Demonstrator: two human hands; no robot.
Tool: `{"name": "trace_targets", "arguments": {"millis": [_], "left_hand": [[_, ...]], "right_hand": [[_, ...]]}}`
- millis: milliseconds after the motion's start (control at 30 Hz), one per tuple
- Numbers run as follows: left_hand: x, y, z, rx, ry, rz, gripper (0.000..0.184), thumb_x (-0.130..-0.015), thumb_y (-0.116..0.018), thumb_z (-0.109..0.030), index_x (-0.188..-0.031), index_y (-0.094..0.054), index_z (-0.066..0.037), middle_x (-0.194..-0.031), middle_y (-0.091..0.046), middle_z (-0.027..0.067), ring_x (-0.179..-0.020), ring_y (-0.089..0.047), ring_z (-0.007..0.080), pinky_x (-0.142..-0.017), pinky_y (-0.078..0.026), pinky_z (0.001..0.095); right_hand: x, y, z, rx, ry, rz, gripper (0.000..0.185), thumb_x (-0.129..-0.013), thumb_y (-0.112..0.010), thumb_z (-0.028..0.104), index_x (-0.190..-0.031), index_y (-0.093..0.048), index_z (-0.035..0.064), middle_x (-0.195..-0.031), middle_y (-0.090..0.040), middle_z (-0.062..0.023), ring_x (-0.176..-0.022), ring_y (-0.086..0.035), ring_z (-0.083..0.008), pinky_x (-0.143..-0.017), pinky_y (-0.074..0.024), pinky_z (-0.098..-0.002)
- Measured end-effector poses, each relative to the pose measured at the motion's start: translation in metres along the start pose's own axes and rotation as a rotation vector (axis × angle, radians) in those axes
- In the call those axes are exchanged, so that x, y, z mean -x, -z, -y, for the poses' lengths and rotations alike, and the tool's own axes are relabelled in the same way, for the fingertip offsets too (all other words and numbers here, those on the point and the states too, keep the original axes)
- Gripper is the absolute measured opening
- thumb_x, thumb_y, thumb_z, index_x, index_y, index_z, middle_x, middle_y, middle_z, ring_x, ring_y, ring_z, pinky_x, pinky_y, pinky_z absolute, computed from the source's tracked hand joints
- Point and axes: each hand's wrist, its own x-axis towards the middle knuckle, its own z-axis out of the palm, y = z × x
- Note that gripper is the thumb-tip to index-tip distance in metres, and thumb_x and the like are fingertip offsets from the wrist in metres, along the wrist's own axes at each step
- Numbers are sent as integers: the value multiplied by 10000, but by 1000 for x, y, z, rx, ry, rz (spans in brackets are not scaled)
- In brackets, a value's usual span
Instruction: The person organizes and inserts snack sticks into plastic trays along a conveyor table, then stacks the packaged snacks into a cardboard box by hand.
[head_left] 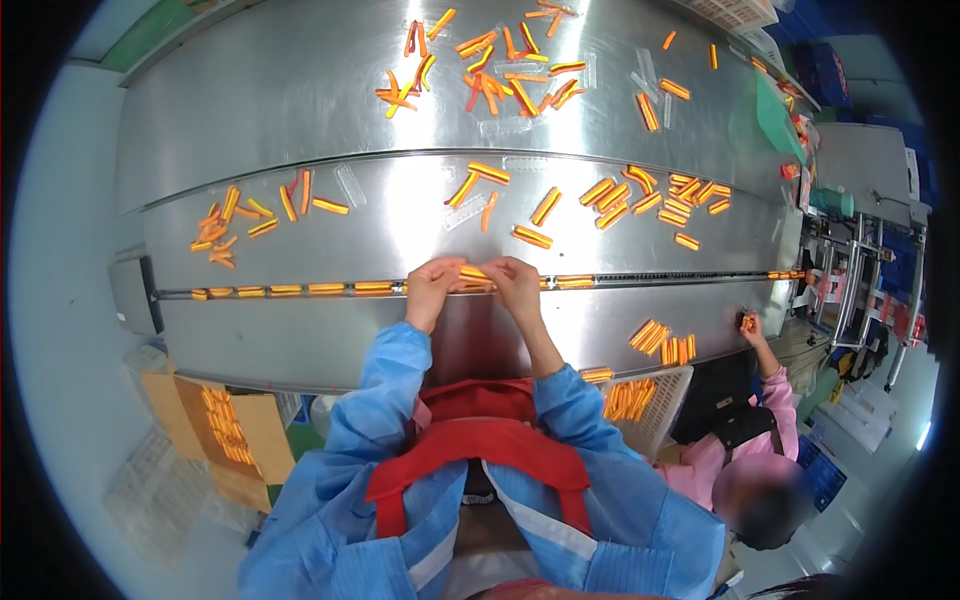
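My left hand (434, 287) and my right hand (515, 288) meet over a narrow slot in the steel table. Between their closed fingertips is an orange-and-yellow striped stick (474, 273), one end in each hand. Directly beneath, the slot carries a row of similar striped sticks (373, 287), laid end to end with small gaps. Another stick (575, 281) lies in the slot just right of my right hand. Beyond my hands, a loose striped stick (532, 237) rests on the steel surface. What the sticks are made of I cannot tell.
Loose sticks and clear plastic trays (351, 186) are scattered across the steel table (300, 120). A cardboard box (182, 410) and a white crate (668, 405), both with sticks inside, stand at the near edge. At right, a co-worker's hand (751, 326) holds something small.
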Motion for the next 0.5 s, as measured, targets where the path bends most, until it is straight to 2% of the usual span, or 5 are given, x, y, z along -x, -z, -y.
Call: {"name": "trace_targets", "arguments": {"millis": [67, 167, 233, 367, 500], "left_hand": [[-18, 3, 24, -125, -119, -121, 168, -926, -614, -27, -1073, -683, 16, -989, -707, 75, -828, -654, 117, -736, -553, 258], [-29, 6, 29, -308, -304, -318, 110, -877, -655, -12, -975, -702, -26, -921, -698, 65, -754, -613, 145, -682, -507, 300], [-26, 10, 19, -879, -604, -461, 126, -832, -669, -5, -946, -702, -46, -877, -660, 71, -787, -596, 237, -752, -494, 359], [-33, -7, -20, -1039, -768, -640, 130, -794, -683, -17, -915, -706, -59, -885, -629, 98, -857, -566, 314, -793, -476, 397], [-88, -27, -48, -950, -727, -344, 121, -817, -683, -78, -938, -682, -68, -916, -623, 124, -918, -587, 314, -787, -486, 410]], "right_hand": [[-13, -9, -8, 138, 62, -35, 126, -865, -710, 94, -982, -699, 49, -800, -677, -54, -632, -604, -107, -523, -432, -244], [-45, -14, 6, 616, 663, -414, 129, -835, -696, 60, -963, -698, 52, -865, -642, -76, -727, -642, -242, -617, -498, -334], [-72, -1, 26, 583, 842, -381, 160, -789, -661, -5, -934, -689, 56, -955, -603, -103, -874, -629, -314, -734, -512, -417], [-106, 20, 22, 639, 802, -193, 174, -780, -668, -4, -935, -690, 72, -988, -588, -96, -866, -626, -293, -733, -512, -405], [-98, 29, 21, 705, 701, -169, 186, -757, -701, 4, -927, -679, 75, -995, -577, -78, -863, -630, -284, -736, -521, -387]]}}
